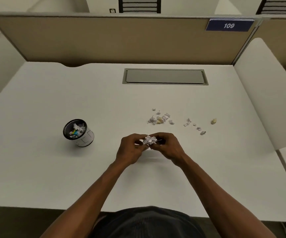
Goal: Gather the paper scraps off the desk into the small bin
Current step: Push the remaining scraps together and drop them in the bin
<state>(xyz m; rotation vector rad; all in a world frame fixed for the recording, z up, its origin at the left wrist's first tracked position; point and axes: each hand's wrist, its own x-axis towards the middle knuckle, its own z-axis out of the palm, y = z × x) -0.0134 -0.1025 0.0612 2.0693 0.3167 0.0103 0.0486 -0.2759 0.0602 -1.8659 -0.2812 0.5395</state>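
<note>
My left hand (130,149) and my right hand (167,146) meet at the middle of the white desk (52,177), both pinching one crumpled wad of white paper scraps (149,140) between the fingertips. A small round bin (78,133) with a black rim stands to the left of my hands, holding white and coloured scraps. A pile of several loose scraps (159,118) lies on the desk behind and right of my hands. More small scraps (194,126) trail off to the right, ending in a yellowish piece (213,121).
A grey cable-tray lid (164,76) is set into the desk at the back. A tan partition (104,38) with a blue "109" sign (229,25) stands behind it. A white side panel (266,93) closes the right.
</note>
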